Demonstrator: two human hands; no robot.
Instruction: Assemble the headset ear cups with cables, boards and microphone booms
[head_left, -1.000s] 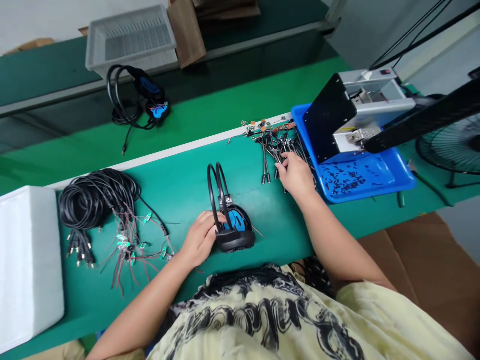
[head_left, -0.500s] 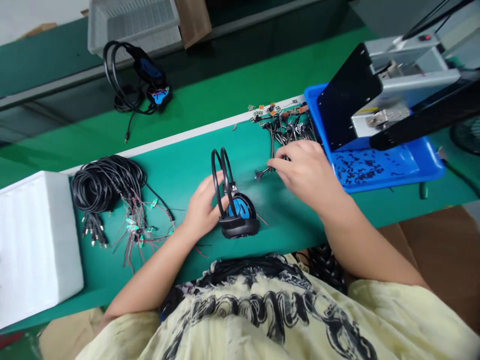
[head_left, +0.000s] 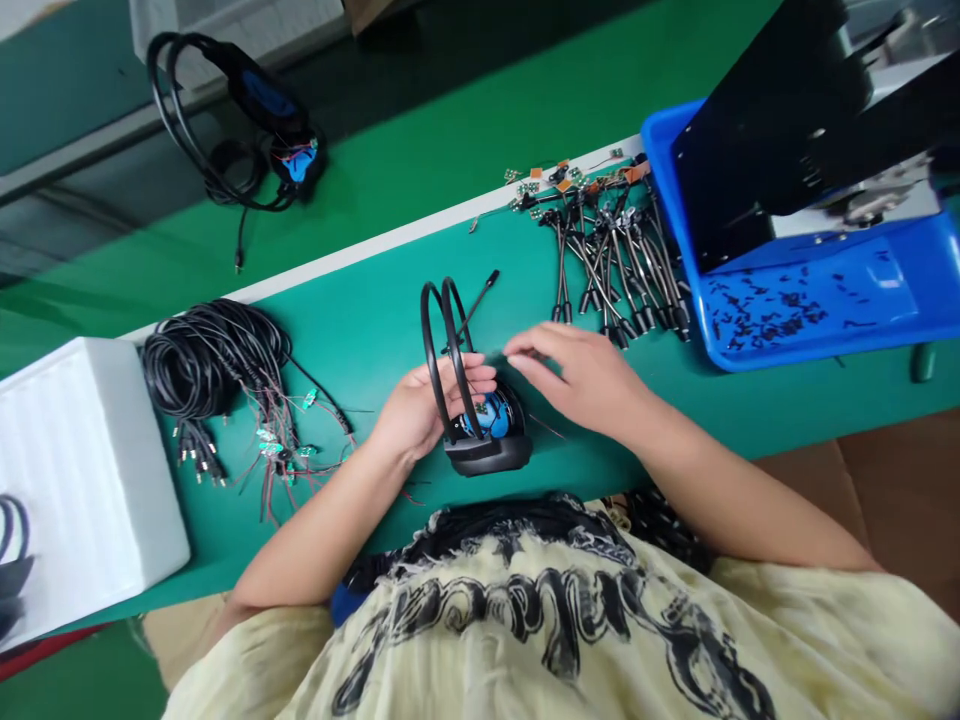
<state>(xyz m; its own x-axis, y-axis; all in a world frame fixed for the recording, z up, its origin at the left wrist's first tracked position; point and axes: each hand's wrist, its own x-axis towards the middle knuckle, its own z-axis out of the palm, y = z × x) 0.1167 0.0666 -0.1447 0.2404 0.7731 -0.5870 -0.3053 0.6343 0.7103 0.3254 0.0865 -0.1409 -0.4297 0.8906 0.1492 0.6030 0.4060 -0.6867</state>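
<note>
My left hand (head_left: 420,405) is closed round a black headset (head_left: 484,440) that stands on the green bench, its double headband (head_left: 442,340) upright and its blue-lined earcup facing up. My right hand (head_left: 589,378) reaches in from the right, fingers stretched out, tips just above the earcup and close to my left fingertips. A thin black microphone boom (head_left: 480,295) slants up to the right behind the headband; its lower end is hidden. A heap of similar booms with small circuit boards (head_left: 611,260) lies to the right.
A blue tray (head_left: 795,340) with black scraps holds a black-and-metal machine (head_left: 757,130) at the right. Coiled black cables with wired boards (head_left: 214,365) lie at the left beside a white foam block (head_left: 75,480). A second headset (head_left: 255,120) rests on the far belt.
My right hand picked a boom from the heap and carried it left to the headset. My left hand shifted higher on the headset. The view tilted downward.
</note>
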